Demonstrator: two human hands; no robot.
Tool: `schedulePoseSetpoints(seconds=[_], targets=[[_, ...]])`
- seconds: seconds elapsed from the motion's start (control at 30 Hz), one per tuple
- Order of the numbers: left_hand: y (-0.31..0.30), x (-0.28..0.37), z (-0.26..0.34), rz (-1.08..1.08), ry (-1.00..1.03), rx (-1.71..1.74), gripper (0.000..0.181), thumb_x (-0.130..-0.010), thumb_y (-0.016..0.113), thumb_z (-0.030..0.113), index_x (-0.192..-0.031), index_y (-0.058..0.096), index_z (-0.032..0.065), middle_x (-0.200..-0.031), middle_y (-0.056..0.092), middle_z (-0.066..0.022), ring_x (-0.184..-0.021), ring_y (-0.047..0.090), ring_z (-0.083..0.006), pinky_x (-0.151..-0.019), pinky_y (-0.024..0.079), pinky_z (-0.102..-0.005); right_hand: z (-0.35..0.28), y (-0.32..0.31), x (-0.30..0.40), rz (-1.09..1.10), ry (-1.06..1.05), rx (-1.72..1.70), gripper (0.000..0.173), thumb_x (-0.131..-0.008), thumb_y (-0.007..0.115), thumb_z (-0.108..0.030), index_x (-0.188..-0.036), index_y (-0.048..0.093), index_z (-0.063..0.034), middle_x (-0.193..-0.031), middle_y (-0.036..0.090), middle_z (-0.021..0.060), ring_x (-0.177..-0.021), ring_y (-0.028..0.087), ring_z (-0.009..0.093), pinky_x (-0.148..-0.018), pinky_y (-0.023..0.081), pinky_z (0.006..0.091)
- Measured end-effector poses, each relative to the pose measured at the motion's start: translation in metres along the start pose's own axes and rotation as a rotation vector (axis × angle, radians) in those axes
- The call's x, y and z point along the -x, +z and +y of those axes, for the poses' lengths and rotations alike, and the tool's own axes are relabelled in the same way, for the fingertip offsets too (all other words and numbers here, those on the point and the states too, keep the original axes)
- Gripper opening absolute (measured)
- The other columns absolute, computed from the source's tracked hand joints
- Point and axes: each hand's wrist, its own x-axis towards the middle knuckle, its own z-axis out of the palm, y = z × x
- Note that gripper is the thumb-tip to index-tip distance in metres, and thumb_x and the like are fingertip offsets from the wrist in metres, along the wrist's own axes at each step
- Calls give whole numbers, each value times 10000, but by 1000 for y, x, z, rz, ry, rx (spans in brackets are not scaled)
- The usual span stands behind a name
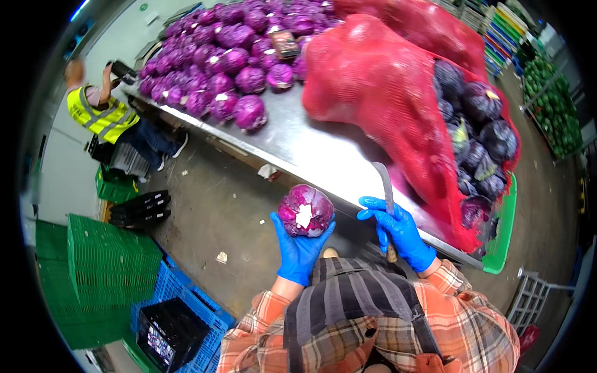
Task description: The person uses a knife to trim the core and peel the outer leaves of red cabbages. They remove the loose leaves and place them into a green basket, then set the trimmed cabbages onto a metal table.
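My left hand [301, 252], in a blue glove, holds a red cabbage [306, 210] from below, with its pale cut stem side facing up. To the right, my right hand [396, 228], also gloved in blue, grips a knife [386, 184] with a curved-tip metal blade pointing away from me; the lower end of its handle shows below the fingers. Beyond both hands runs a metal table [298, 144]. Many trimmed red cabbages [249, 112] are heaped on its far left part. A large red mesh sack [373, 79] lies on the right, its opening showing dark, untrimmed cabbages [499, 140].
A green crate [506, 233] stands at the table's right end. Stacked green crates [109, 261], a blue pallet [205, 321] and a black box [172, 326] are at lower left. A person in a yellow vest [102, 114] stands by the table's far left end.
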Motion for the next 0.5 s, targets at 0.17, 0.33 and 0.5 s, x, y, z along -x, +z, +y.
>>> schedulePoseSetpoints(seconds=[0.17, 0.33, 0.5], targets=[[-31, 9, 68, -42, 57, 131, 856, -842, 452, 732, -1470, 315, 168, -1486, 339, -157, -1333, 369, -401, -1097, 322, -589, -8, 64, -70, -134, 43, 81, 363, -1007, 462, -217, -1323, 531, -51, -1070, 656, 65, -485, 477, 49, -433, 412, 178], [-50, -21, 141, -50, 82, 196, 889, -805, 491, 745, -1460, 331, 166, -1475, 348, -172, -1316, 376, -431, -1090, 334, -588, -18, 108, -158, -200, 23, 94, 362, -1009, 463, -219, -1308, 534, -28, -1024, 664, 56, -484, 480, 47, -431, 421, 179], [-34, -71, 252, -2, 248, 113, 916, -781, 513, 756, -1453, 341, 159, -1454, 375, -185, -1297, 392, -442, -1081, 342, -594, -49, 155, -244, -231, 29, 55, 366, -1013, 441, -216, -1306, 530, -14, -979, 655, 51, -525, 493, 42, -469, 436, 173]])
